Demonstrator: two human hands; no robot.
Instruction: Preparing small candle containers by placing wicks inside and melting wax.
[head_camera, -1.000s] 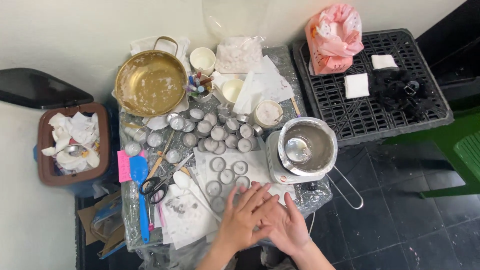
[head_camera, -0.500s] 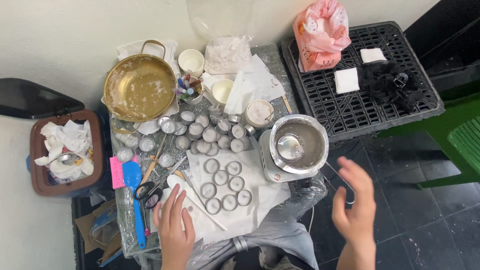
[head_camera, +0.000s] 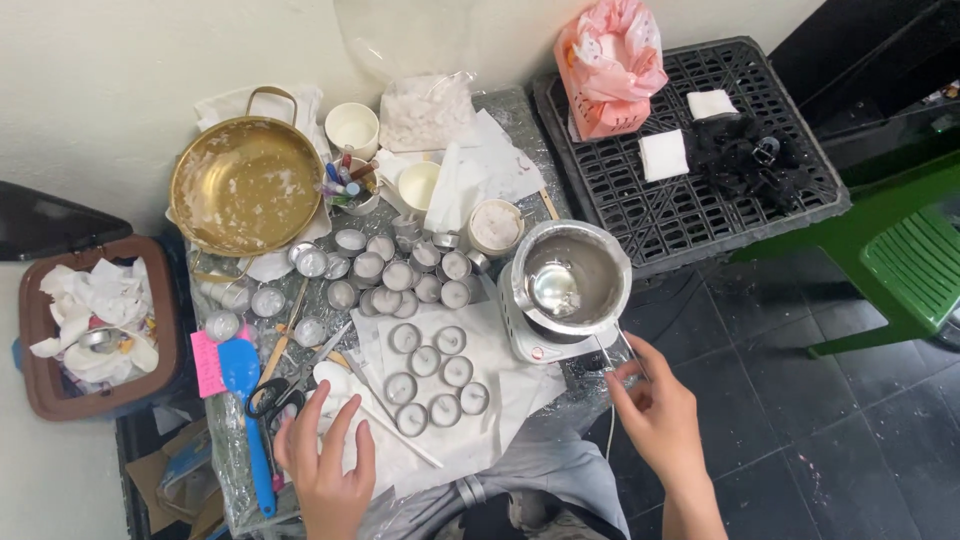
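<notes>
Fingers of my left hand lie spread wide on the white paper at the desk's near left, holding nothing, just beside the scissors. My right hand pinches the wire handle of the steel pot, which sits on the small white heater right of the empty tealight cups.
</notes>
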